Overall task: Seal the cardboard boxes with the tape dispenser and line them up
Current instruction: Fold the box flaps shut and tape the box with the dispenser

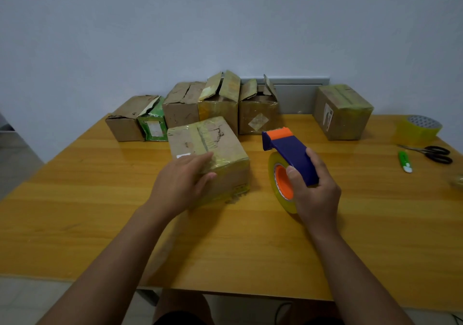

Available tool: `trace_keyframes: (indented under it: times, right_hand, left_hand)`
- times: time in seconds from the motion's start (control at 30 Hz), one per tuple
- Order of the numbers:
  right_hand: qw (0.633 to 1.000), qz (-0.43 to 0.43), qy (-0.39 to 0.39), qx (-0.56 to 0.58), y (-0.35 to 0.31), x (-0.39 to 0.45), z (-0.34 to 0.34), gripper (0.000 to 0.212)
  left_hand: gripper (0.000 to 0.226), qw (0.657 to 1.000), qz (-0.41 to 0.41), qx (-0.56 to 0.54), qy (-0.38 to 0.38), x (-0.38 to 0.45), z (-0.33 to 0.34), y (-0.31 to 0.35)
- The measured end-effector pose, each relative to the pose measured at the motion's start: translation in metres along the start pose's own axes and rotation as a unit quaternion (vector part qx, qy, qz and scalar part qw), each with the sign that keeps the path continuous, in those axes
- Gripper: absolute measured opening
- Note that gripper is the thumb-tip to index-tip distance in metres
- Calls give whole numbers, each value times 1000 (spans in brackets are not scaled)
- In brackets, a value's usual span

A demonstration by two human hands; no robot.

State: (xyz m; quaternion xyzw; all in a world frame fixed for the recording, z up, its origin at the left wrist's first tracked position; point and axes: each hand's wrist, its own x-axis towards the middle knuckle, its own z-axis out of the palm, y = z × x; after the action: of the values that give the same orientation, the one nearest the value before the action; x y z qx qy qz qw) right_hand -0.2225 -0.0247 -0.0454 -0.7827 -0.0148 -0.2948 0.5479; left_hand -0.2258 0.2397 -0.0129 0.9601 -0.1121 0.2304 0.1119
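A closed cardboard box with yellowish tape along its top seam sits mid-table. My left hand rests flat on its near top edge, fingers straight. My right hand grips the blue and orange tape dispenser, which carries a roll of clear yellowish tape, just right of that box and above the table. Along the back stand several more boxes: a brown one, a green-sided one, a brown one, and two with raised flaps. A taped box stands apart at the back right.
The wooden table ends at a pale wall behind. At the far right lie a spare tape roll, black scissors and a green utility knife. My legs show below the near table edge.
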Motion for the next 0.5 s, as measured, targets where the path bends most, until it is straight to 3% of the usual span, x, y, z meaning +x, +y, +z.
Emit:
trace_keyframes:
  times: [0.23,0.5]
  right_hand:
    - [1000,-6,5,-3,-2,0,1,67]
    - [1000,-3,16,-3,-15,-3,31,62]
  left_hand:
    - [50,992,-24,-89,82,-15,9,-13]
    - [39,991,-50,-30,122,-9,28,23]
